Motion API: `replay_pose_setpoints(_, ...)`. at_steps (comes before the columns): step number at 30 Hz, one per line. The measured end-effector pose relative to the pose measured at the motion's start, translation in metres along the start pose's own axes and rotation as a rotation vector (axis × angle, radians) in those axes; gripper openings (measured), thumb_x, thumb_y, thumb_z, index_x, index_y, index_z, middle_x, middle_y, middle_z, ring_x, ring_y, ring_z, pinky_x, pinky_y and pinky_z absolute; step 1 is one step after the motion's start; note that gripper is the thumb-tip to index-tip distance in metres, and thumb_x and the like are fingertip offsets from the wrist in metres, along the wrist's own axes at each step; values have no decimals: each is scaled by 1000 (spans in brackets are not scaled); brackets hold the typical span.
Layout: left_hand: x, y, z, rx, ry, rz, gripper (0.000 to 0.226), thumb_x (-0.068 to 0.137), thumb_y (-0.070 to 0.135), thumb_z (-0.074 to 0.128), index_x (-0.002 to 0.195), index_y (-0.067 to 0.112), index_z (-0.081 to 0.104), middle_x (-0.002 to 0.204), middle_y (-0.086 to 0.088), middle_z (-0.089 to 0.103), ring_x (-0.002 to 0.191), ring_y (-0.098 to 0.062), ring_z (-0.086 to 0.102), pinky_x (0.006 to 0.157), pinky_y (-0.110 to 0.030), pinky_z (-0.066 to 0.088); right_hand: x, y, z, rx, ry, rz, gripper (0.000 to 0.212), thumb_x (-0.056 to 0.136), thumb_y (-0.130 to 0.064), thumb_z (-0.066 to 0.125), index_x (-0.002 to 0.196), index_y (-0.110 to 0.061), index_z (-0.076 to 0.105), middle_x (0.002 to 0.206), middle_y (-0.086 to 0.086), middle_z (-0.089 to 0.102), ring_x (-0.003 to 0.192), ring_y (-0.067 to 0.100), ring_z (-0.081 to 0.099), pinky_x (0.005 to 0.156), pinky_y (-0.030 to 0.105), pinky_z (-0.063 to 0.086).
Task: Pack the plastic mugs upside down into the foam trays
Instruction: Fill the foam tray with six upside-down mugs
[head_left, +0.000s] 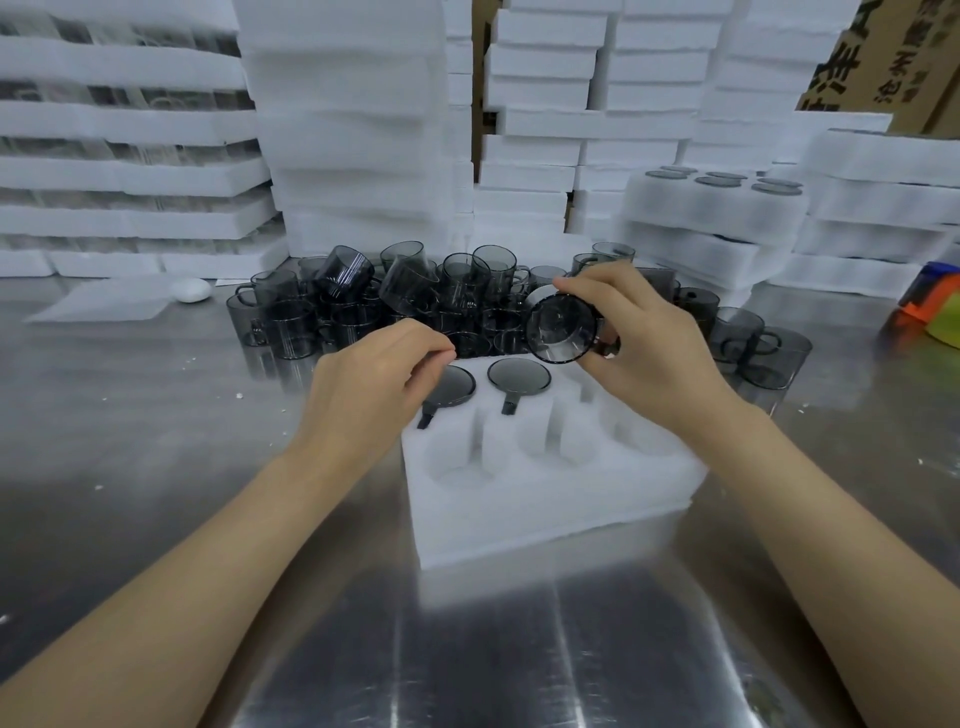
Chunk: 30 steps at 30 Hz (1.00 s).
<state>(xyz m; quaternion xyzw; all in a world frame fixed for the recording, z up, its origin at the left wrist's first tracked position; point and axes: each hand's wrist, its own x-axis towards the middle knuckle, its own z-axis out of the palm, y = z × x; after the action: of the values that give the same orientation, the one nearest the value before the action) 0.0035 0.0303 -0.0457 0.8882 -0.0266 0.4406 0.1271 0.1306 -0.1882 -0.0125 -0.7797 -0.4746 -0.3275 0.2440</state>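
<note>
A white foam tray (545, 499) lies on the steel table before me. Two smoky grey mugs sit upside down in its far pockets, one on the left (454, 385) and one in the middle (519, 375). My right hand (649, 353) grips a third grey mug (562, 327) by its side, tipped so its round end faces me, above the tray's far right corner. My left hand (374, 379) hovers over the far left mug with its fingers curled together, holding nothing that I can see. A heap of loose grey mugs (415, 301) stands behind the tray.
Tall stacks of white foam trays (353, 130) wall the back. A packed tray stack (711, 208) stands at the right. A cardboard box (893, 52) is at the top right, a colourful object (935, 306) at the right edge, a small white thing (191, 290) at the left.
</note>
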Motion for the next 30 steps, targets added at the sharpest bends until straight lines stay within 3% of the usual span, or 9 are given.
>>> replay_pose_setpoints(4, 0, 1, 0, 4, 0, -3, 7, 94, 22, 61, 94, 24, 67, 93, 17, 66, 77, -5, 59, 54, -38, 51, 0, -3, -3, -44, -17, -25, 69, 71, -1, 68, 136, -18, 52, 133, -3, 55, 76, 20, 60, 60, 34, 54)
replay_pose_setpoints(9, 0, 0, 0, 9, -13, -27, 6, 94, 24, 60, 94, 26, 66, 93, 18, 66, 79, -2, 57, 56, -38, 52, 0, -2, -4, -102, -52, -9, 79, 66, -4, 67, 139, -27, 46, 137, -12, 52, 71, 18, 58, 53, 36, 52)
replay_pose_setpoints(12, 0, 1, 0, 8, -18, -29, 7, 95, 24, 60, 94, 26, 66, 93, 18, 66, 79, -2, 57, 57, -38, 52, 0, -3, -5, -92, -86, 118, 73, 73, -29, 71, 139, -35, 42, 120, -21, 56, 96, 12, 59, 69, 32, 50)
replay_pose_setpoints(14, 0, 1, 0, 3, -20, -37, 7, 95, 24, 60, 94, 26, 66, 93, 18, 65, 80, -3, 57, 57, -39, 52, 2, -4, -6, -22, -145, 261, 76, 74, -49, 69, 140, -43, 33, 102, -26, 49, 91, 4, 47, 72, 30, 40)
replay_pose_setpoints(16, 0, 2, 0, -3, -22, -45, 7, 95, 23, 60, 94, 25, 66, 93, 18, 65, 80, -3, 57, 58, -40, 52, 3, -6, -6, 20, -191, 348, 72, 74, -57, 65, 137, -47, 31, 97, -25, 51, 89, 4, 46, 71, 30, 35)
replay_pose_setpoints(20, 1, 3, -1, 0, -23, -57, 7, 94, 22, 60, 93, 25, 66, 92, 18, 65, 79, 0, 54, 57, -39, 51, 5, -12, -13, -278, -249, 443, 64, 77, -69, 46, 128, -31, 48, 87, -7, 61, 90, 25, 60, 63, 31, 32)
replay_pose_setpoints(22, 1, 3, -1, -6, -20, -55, 8, 94, 21, 60, 93, 25, 67, 92, 18, 65, 79, 0, 53, 56, -39, 51, 5, -16, -15, -418, -243, 459, 65, 79, -70, 42, 123, -22, 52, 75, -2, 52, 79, 27, 57, 54, 28, 26)
replay_pose_setpoints(26, 1, 2, 0, -3, -21, -52, 8, 95, 21, 60, 93, 25, 67, 93, 18, 66, 78, -1, 55, 57, -39, 52, 5, -19, -16, -465, -253, 523, 63, 79, -71, 44, 109, -17, 56, 67, -3, 47, 69, 25, 46, 49, 26, 19)
replay_pose_setpoints(30, 0, 1, 0, -9, -28, -58, 8, 95, 23, 59, 93, 27, 65, 93, 19, 65, 76, -3, 57, 58, -37, 51, 4, -18, -18, -441, -283, 555, 60, 78, -70, 49, 114, -23, 57, 74, -2, 53, 79, 27, 54, 56, 29, 28)
